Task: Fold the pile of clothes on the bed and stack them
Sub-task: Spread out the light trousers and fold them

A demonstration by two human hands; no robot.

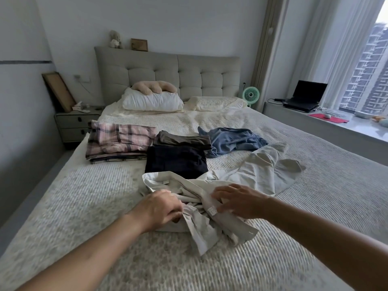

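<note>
Head view: one crumpled beige shirt (210, 198) lay on the bed (84, 196).
Left hand (161, 208): fingers curled, gripping its left edge.
Right hand (239, 200): fingers spread, resting on top.
Folded: three garments — plaid (119, 141), brown (182, 139), navy (176, 162).
Unfolded: one blue (233, 140).

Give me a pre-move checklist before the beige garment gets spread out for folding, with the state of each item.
1. Left hand has a hold on the beige garment: ok, fingers curled into the cloth.
2. Right hand on the garment: ok, resting on it near the white label; a firm grip, cannot tell.
3. Garment flat: not ok, it is bunched and twisted.
4. Garment clear of the folded dark pile: not ok, its far edge touches or overlaps it.
5. Open bed cover to the left for spreading: ok.
6. Blue garment folded: not ok, still crumpled.
</note>
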